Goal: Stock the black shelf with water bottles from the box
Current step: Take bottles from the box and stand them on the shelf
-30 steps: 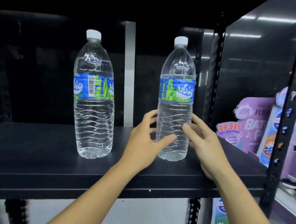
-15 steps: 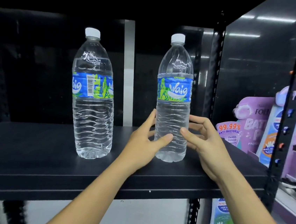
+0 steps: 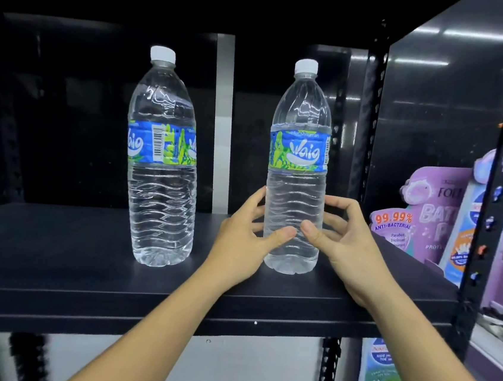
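Moved: right bottle (image 3: 298, 164) has turned since half a second ago, its logo now squarely forward; both thumbs have drawn closer on its front.
Axis: right bottle upright, long axis vertical, white cap on top.
Place: standing on the black shelf (image 3: 81, 265), toward its right end.
Left grip: left hand (image 3: 248, 242) curves round the lower left side, thumb pressed on the front.
Right grip: right hand (image 3: 347, 243) has its thumb on the front and its fingers curled against the right side.
Neighbour: left bottle (image 3: 163, 156) upright, well apart, barcode forward.
Beside: purple packs (image 3: 424, 214) beyond the shelf post.
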Demonstrator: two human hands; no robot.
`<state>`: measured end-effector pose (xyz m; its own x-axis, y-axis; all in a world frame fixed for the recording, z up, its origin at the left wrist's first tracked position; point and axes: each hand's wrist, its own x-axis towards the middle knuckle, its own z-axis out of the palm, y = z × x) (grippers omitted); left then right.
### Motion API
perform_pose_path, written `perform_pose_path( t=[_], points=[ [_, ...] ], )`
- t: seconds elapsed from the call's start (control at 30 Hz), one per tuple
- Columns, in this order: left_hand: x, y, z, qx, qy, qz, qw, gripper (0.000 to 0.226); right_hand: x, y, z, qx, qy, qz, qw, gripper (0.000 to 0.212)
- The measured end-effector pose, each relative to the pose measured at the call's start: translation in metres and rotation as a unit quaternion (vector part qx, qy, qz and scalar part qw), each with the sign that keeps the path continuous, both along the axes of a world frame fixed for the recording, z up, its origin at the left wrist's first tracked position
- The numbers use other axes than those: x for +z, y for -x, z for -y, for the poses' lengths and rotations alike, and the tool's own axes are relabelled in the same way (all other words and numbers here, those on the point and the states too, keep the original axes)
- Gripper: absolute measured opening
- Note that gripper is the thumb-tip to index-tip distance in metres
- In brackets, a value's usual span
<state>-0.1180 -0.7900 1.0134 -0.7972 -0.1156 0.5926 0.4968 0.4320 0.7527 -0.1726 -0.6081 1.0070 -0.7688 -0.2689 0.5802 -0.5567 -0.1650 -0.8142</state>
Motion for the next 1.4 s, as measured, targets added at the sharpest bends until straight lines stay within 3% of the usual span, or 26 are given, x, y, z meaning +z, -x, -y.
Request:
perform_pose_path(
  t=[0.17,0.57,0.8,1.03,1.4],
  points=[
    [0.007,0.005,0.007,0.007,0.003,0.023,1.000,0.075,0.006,0.013,0.000,-0.019,-0.072,-0.025,0.997,0.048],
    [0.023,0.052,0.029,0.056,0.091,0.062,0.992,0.063,0.023,0.068,0.027,-0.088,-0.196,-0.043,0.976,0.046],
    [0.027,0.091,0.040,0.081,0.088,0.102,0.988,0.067,0.036,0.095,0.049,-0.115,-0.243,-0.032,0.963,0.044],
    [0.034,0.114,0.048,0.113,0.153,0.121,0.974,0.072,0.049,0.117,0.057,-0.138,-0.325,-0.055,0.934,0.045],
    [0.031,0.125,0.053,0.126,0.146,0.094,0.977,0.068,0.043,0.130,0.064,-0.157,-0.326,-0.058,0.930,0.050]
  ],
)
